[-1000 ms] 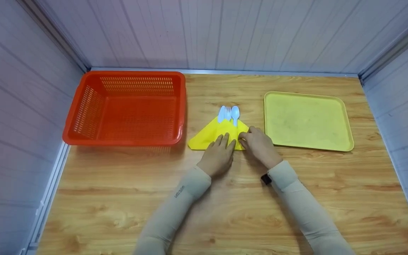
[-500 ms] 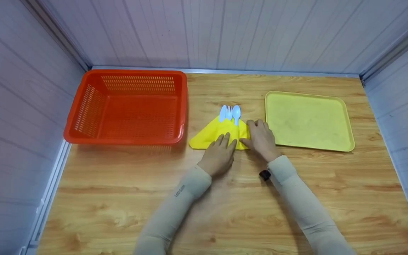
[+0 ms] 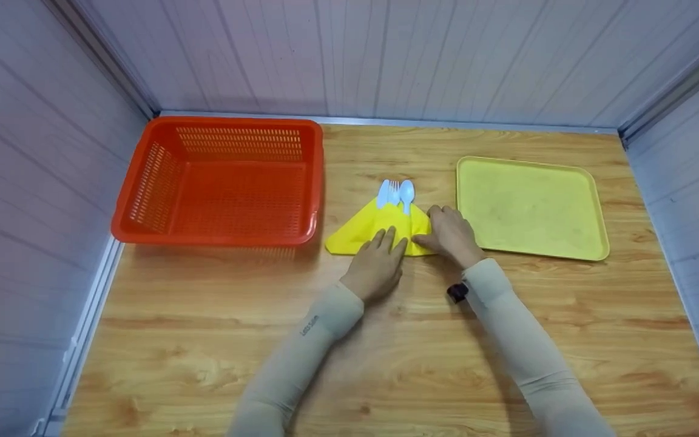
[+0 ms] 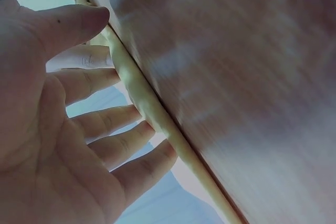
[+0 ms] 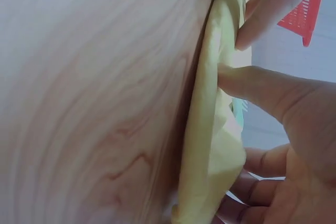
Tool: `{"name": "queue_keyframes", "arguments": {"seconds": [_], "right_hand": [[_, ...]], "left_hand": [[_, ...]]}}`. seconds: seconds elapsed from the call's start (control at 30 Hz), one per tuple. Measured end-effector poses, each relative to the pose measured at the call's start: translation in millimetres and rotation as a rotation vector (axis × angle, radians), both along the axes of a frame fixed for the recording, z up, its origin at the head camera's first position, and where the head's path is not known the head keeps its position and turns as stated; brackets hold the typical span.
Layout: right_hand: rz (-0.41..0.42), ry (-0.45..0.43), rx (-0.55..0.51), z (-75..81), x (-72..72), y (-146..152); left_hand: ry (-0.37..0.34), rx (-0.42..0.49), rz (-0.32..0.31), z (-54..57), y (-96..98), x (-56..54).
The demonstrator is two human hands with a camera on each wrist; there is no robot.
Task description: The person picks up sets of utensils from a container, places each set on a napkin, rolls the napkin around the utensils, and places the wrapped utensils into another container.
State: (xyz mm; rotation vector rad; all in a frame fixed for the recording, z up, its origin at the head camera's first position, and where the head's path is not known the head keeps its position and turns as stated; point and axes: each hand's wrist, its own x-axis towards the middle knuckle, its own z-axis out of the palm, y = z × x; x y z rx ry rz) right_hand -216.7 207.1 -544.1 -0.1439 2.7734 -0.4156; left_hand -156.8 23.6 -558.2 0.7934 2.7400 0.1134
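Note:
A yellow napkin (image 3: 355, 233), folded with its point away from me, lies on the table. A pale blue plastic knife (image 3: 383, 194), fork (image 3: 394, 194) and spoon (image 3: 407, 193) stick out beyond its top; their handles are hidden in the napkin. My left hand (image 3: 374, 268) presses the napkin's middle with straight fingers. At the right side, my right hand (image 3: 454, 237) holds the napkin's corner, its thumb on the fold and its other fingers at the outer edge. In the right wrist view, the napkin (image 5: 199, 145) runs between that thumb and those fingers.
An orange-red basket (image 3: 313, 182) with slotted walls stands at the back left. To the right of the napkin lies a flat yellow tray (image 3: 531, 209), close to my right hand. Panelled walls close off the back and both sides of the wooden table (image 3: 386, 376).
My right hand's fingers have spread from a close pinch by the fold to the napkin's right edge, while the thumb stays by the fold. The left hand keeps its place.

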Motion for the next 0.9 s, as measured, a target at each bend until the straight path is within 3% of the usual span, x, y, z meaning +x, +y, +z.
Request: {"name": "queue_keyframes", "arguments": {"seconds": [0.17, 0.47, 0.67, 0.9], "right_hand": [[0.007, -0.027, 0.001, 0.2, -2.0, 1], [-0.068, -0.085, -0.09, 1.0, 3.8, 7], [-0.077, -0.082, -0.237, 4.0, 16.6, 22], [-0.071, -0.05, -0.452, 2.2, 32.9, 32]], "left_hand": [[0.015, -0.012, 0.001, -0.7, 0.8, 0.7], [0.044, -0.006, 0.007, -1.8, 2.0, 2.0], [0.069, 0.025, 0.001, -1.0, 0.9, 4.4], [0.044, 0.0, 0.008, -0.4, 1.7, 3.4]]}}
